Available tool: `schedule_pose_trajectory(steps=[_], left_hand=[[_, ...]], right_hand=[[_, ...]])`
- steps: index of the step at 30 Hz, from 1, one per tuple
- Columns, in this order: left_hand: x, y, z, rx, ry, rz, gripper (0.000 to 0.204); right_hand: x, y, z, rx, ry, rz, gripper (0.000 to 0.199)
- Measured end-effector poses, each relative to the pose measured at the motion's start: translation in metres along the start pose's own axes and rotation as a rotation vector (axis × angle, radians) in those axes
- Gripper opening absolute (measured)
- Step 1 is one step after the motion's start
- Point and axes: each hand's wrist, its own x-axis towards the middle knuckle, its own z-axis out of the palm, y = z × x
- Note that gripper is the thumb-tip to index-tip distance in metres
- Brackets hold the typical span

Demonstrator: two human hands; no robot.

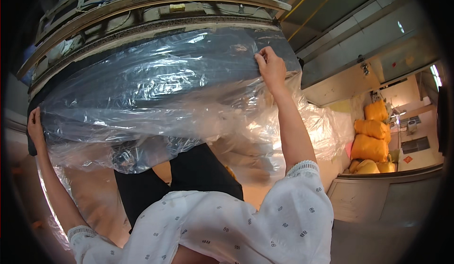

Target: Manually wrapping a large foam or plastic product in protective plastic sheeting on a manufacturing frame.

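Glare was scattered across the plastic film [161,77] between the left fingers [32,118] and right fingers [268,52]; beyond them, straight lines were bowed and corners blackened.

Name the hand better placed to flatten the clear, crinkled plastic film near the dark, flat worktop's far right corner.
Probably the right hand: it is at the film's right edge, close to that corner of the worktop. The left hand is at the opposite end.

Glossy plastic sheeting [175,93], matt cloth trousers [201,174]
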Motion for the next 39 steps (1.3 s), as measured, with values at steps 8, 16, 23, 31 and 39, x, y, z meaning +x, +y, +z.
schedule_pose_trajectory(steps=[8,16,23,31,39], left_hand=[[-0.005,0.008,-0.001,0.031,0.016,0.029,0.029],[-0.01,-0.072,-0.07,0.021,0.091,0.008,0.03],[-0.058,-0.069,-0.177,-0.122,0.061,0.006,0.024],[-0.146,-0.045,-0.22,0.177,0.078,-0.048,0.016],[-0.184,0.023,-0.13,-0.549,0.379,-0.464,0.028]], right_hand=[[0.025,-0.014,0.006,-0.294,0.066,-0.43,0.028],[0.019,-0.027,0.052,-0.174,-0.238,-0.483,0.045],[0.028,-0.038,0.048,-0.092,-0.076,-0.512,0.031],[0.062,-0.015,0.068,0.048,0.034,-0.381,0.015],[0.095,-0.011,0.058,-0.03,-0.323,-0.156,0.017]])
